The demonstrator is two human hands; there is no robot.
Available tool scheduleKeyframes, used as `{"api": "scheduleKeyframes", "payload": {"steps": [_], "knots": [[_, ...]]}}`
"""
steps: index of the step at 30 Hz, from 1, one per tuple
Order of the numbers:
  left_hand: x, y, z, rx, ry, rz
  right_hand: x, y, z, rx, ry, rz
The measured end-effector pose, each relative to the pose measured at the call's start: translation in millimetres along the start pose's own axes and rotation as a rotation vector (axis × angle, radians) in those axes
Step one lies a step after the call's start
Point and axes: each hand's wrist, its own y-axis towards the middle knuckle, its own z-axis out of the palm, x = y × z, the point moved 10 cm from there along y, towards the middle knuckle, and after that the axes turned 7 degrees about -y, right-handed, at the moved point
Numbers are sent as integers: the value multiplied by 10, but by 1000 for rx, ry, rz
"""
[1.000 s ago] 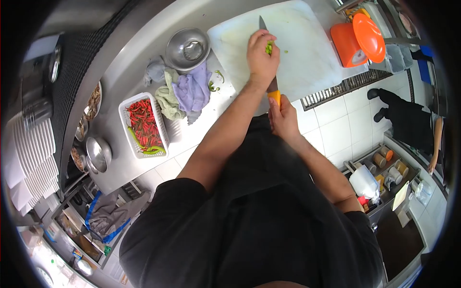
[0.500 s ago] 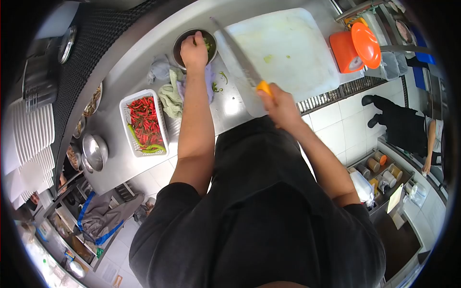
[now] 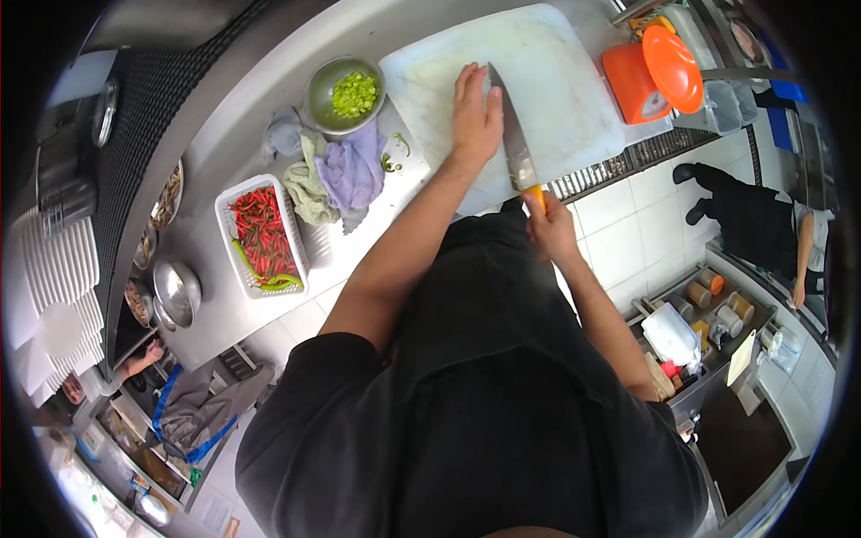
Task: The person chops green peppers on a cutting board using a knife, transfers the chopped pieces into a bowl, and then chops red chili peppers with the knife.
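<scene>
My right hand (image 3: 551,226) grips the yellow handle of a large kitchen knife (image 3: 513,134) by the near edge of the white cutting board (image 3: 565,81). The blade points away from me, and small pale bits cling to it near the handle. To the left of the blade, my left hand (image 3: 475,121) is over the board with its fingers stretched out and the thumb close to the blade; whether they touch, I cannot tell. Left of the board, a steel bowl (image 3: 316,97) contains chopped green chili (image 3: 354,94).
A white basket (image 3: 229,220) of red chilies (image 3: 260,229) with some green ones stands on the steel counter. Purple (image 3: 352,166) and green cloths (image 3: 309,188) lie below the bowl. An orange scale (image 3: 632,85) stands right of the board. Another person (image 3: 749,215) is at far right.
My left hand has left the steel bowl and moved right onto the board, uncovering the chopped chili. The knife has swung right, its tip now over the board. Green scraps on the board are no longer visible.
</scene>
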Motion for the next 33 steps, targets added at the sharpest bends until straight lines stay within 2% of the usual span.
{"api": "scheduleKeyframes", "payload": {"steps": [3, 7, 8, 11, 14, 15, 18, 19, 21, 23, 24, 26, 29, 30, 31, 32, 33], "knots": [[-8, 23, 67, -48, 83, -7, 239, 50, 291, 42, -100, -22], [-17, 96, -215, -189, 105, -14, 604, 75, 441, 114, -107, -99], [-37, 138, -357, -231, 124, 9, 713, 65, 449, 138, -114, -127], [-378, 371, -947, -342, 151, 107, 1279, 32, 571, 109, -269, -387], [-437, 532, -1608, -468, 232, 157, 1699, 29, 833, 260, -126, -359], [-399, 577, -1820, -520, 274, 157, 1803, 3, 837, 284, -164, -346], [190, 590, -2413, -591, 328, -37, 1915, -121, 788, 361, -302, -341], [383, 579, -2542, -578, 455, -5, 1900, -174, 718, 373, -353, -359], [290, 403, -2693, -512, 415, -117, 1812, -154, 529, 329, -380, -407], [50, 114, -2696, -479, 490, -1, 1643, -42, 309, 246, -308, -410], [-35, -76, -2720, -483, 505, -26, 1517, 112, 167, 187, -309, -446], [-218, -422, -2784, -519, 524, -61, 1509, 217, -112, -54, -349, -532], [-341, -965, -2859, -583, 566, -127, 1360, 614, -387, -199, -507, -604], [-409, -1111, -2868, -576, 588, -133, 1262, 806, -402, -213, -589, -550], [-437, -1204, -2888, -564, 598, -140, 1281, 918, -302, -219, -746, -610], [-330, -1270, -2885, -497, 644, -245, 1318, 983, -267, -236, -920, -661], [-206, -1366, -2820, -428, 675, -357, 1392, 1050, -223, -194, -925, -684]]}}
